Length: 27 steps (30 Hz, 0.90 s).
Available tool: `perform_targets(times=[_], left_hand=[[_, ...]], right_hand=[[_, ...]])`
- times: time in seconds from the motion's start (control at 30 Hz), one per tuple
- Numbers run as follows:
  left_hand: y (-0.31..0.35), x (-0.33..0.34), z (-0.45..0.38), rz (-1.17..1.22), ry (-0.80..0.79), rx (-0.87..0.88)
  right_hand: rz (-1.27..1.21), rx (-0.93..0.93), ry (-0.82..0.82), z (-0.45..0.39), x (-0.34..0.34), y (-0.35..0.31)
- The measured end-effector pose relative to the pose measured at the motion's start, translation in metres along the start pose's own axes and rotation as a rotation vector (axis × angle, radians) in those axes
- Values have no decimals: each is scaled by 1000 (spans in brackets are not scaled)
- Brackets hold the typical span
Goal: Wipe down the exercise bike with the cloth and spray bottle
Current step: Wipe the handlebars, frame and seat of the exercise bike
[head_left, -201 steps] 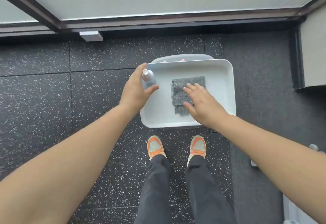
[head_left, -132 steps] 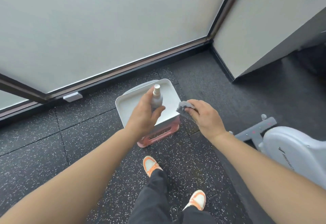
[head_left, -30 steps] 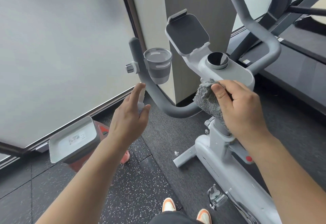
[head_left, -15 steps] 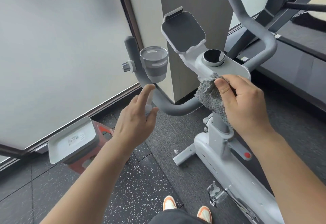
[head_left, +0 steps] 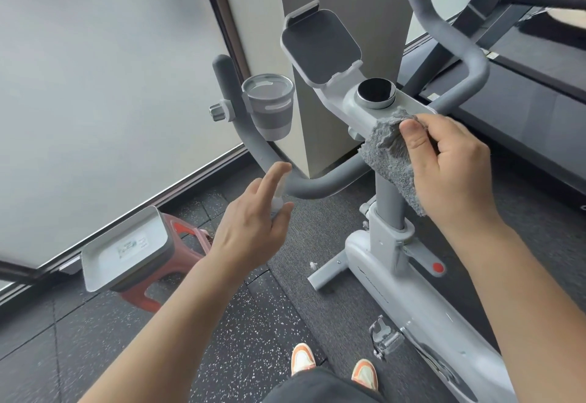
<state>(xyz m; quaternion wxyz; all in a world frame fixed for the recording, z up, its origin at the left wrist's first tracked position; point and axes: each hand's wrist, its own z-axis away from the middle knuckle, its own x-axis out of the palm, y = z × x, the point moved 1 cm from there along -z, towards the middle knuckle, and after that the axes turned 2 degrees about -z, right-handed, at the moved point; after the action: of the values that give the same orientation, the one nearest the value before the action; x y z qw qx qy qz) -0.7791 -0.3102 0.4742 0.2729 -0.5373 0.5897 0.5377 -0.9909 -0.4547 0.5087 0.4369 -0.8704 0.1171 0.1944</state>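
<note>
Head view. The exercise bike (head_left: 412, 282) stands on the dark speckled floor (head_left: 95, 339), its white body running toward the lower right edge of the frame and its grey stem rising to the white console (head_left: 371, 110) at centre. Your right hand (head_left: 450, 168) holds the grey cloth (head_left: 388, 152) bunched against the near corner of that console, just below the round black dial (head_left: 376, 91); the thumb pinches the cloth from the front, the other fingers curl behind it, and a loose end hangs down beside the stem. Your left hand (head_left: 253, 228) grips the spray bottle (head_left: 276, 201), which is almost hidden behind the palm; only a pale part shows between forefinger and thumb. The forefinger is raised and extended above it, near the bend of the left handlebar (head_left: 253, 149); the other fingers close round the bottle. A grey cup (head_left: 269, 106) sits in a holder clamped to that handlebar. The tablet rest (head_left: 320, 44) stands tilted behind the dial. To the left, a white tray (head_left: 123, 250) lies atop a red stool (head_left: 177, 244) beside the frosted window (head_left: 95, 85). Your orange-and-white shoes (head_left: 333, 367) show at the bottom edge.
</note>
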Motion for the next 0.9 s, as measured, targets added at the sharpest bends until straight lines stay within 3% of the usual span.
perform_targets(times=[0.9], left_hand=[[34, 3, -27, 46, -46, 122]], right_hand=[[61, 37, 92, -4, -19, 10]])
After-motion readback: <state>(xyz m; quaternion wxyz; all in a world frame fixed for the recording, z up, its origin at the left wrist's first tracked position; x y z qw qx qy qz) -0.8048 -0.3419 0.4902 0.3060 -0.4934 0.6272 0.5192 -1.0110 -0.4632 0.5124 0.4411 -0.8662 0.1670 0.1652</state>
